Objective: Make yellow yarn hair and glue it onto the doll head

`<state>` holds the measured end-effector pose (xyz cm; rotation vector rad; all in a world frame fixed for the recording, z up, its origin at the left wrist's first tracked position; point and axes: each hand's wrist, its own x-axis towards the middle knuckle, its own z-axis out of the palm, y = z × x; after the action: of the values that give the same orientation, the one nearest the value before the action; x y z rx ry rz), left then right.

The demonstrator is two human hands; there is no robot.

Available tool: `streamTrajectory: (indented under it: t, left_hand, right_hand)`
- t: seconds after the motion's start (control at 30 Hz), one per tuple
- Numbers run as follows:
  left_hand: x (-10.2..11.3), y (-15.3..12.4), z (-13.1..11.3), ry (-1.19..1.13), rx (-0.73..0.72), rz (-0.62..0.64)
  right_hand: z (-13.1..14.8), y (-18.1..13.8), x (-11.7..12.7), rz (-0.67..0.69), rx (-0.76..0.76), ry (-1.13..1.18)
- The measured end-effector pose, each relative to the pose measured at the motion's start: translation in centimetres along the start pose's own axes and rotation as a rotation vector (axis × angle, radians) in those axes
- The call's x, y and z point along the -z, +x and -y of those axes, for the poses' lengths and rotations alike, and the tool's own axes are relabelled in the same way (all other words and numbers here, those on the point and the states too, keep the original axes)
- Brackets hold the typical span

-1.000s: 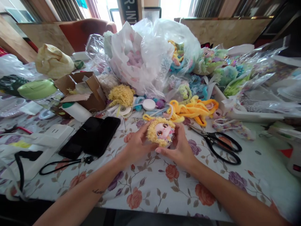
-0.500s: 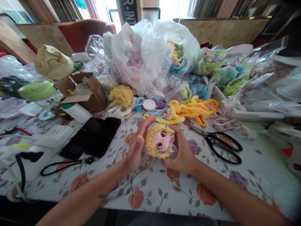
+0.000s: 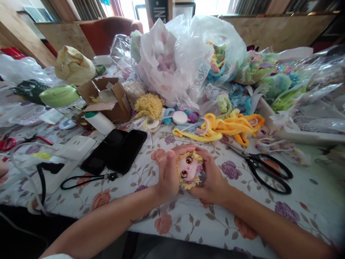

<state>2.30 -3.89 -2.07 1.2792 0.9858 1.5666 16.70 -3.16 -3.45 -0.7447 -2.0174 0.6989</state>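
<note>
Between my hands is a doll's head [image 3: 189,167] with curly yellow hair and large brown eyes, its face turned up toward me. My left hand [image 3: 169,175] cups its left side, palm pressed to the curls and fingers reaching over the top. From the other side my right hand [image 3: 213,177] curls round it, fingers behind and thumb below. The fingertips of both hands meet near the top of the hair. The back of the head is hidden. Just beyond lie yellow-orange fuzzy strips [image 3: 234,126] and a tuft of curly yellow yarn [image 3: 150,105].
Black-handled scissors [image 3: 265,167] lie to the right. On the left are two dark phones [image 3: 126,151], a power strip [image 3: 58,165] and an opened cardboard box [image 3: 118,104]. Plastic bags [image 3: 185,61] of plush pieces fill the back. A white tray [image 3: 293,133] stands far right.
My left hand has closed in from beside the doll's head to cup it. My right hand keeps its hold. The view has shifted, so the table's contents appear further right.
</note>
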Motion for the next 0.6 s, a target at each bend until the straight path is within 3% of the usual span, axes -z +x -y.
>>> streamTrajectory:
  t: [0.6]
  left_hand:
    - [-0.7,-0.2,-1.3,0.080,0.030,-0.029]
  right_hand:
    - [-0.5,-0.7,-0.2,0.044,0.052,-0.053]
